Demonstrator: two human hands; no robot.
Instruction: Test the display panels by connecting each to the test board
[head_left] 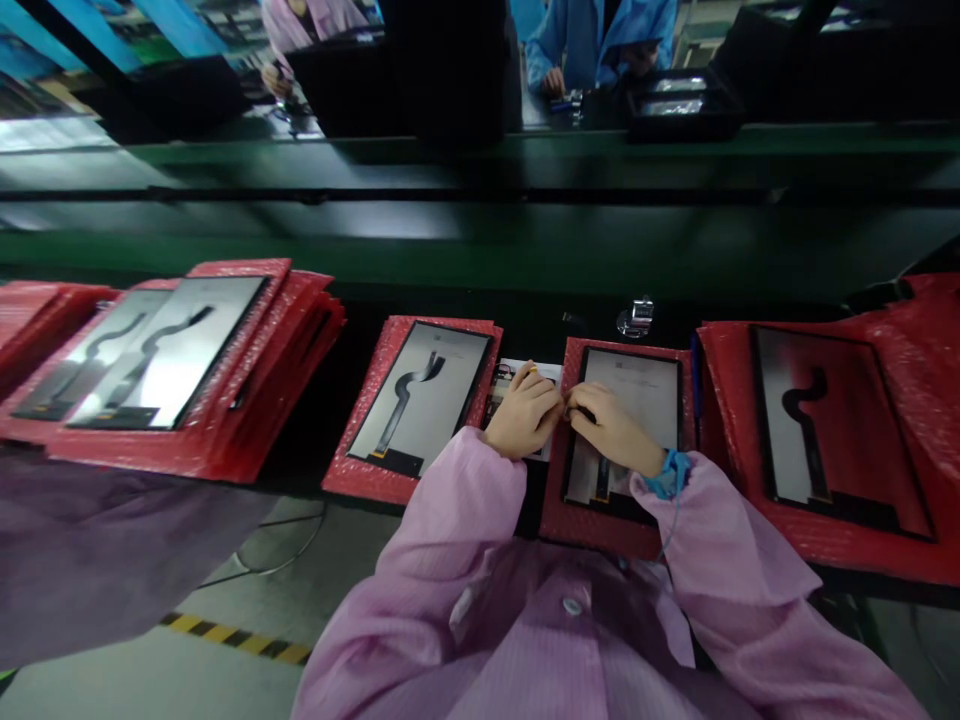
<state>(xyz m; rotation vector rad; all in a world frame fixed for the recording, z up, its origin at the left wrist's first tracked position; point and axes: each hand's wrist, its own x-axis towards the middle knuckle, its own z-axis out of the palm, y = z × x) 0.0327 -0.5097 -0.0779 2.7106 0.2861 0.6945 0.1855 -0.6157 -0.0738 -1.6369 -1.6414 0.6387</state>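
My left hand [525,412] and my right hand [613,428] meet fingertip to fingertip at the left edge of a display panel [637,390] that lies on a red bubble-wrap pad [577,520]. Both hands have their fingers curled; they seem to pinch something small at the panel's edge, too small to make out. Under my left hand lies a white sheet [517,372] with small parts on it. A blue wrist strap [667,475] circles my right wrist. Both arms wear pink sleeves.
Another panel on a red pad [416,400] lies to the left, a stack of pads with panels [172,350] further left, and a panel in a red bag [832,430] to the right. A green conveyor [480,240] runs behind. Two people work at the far side.
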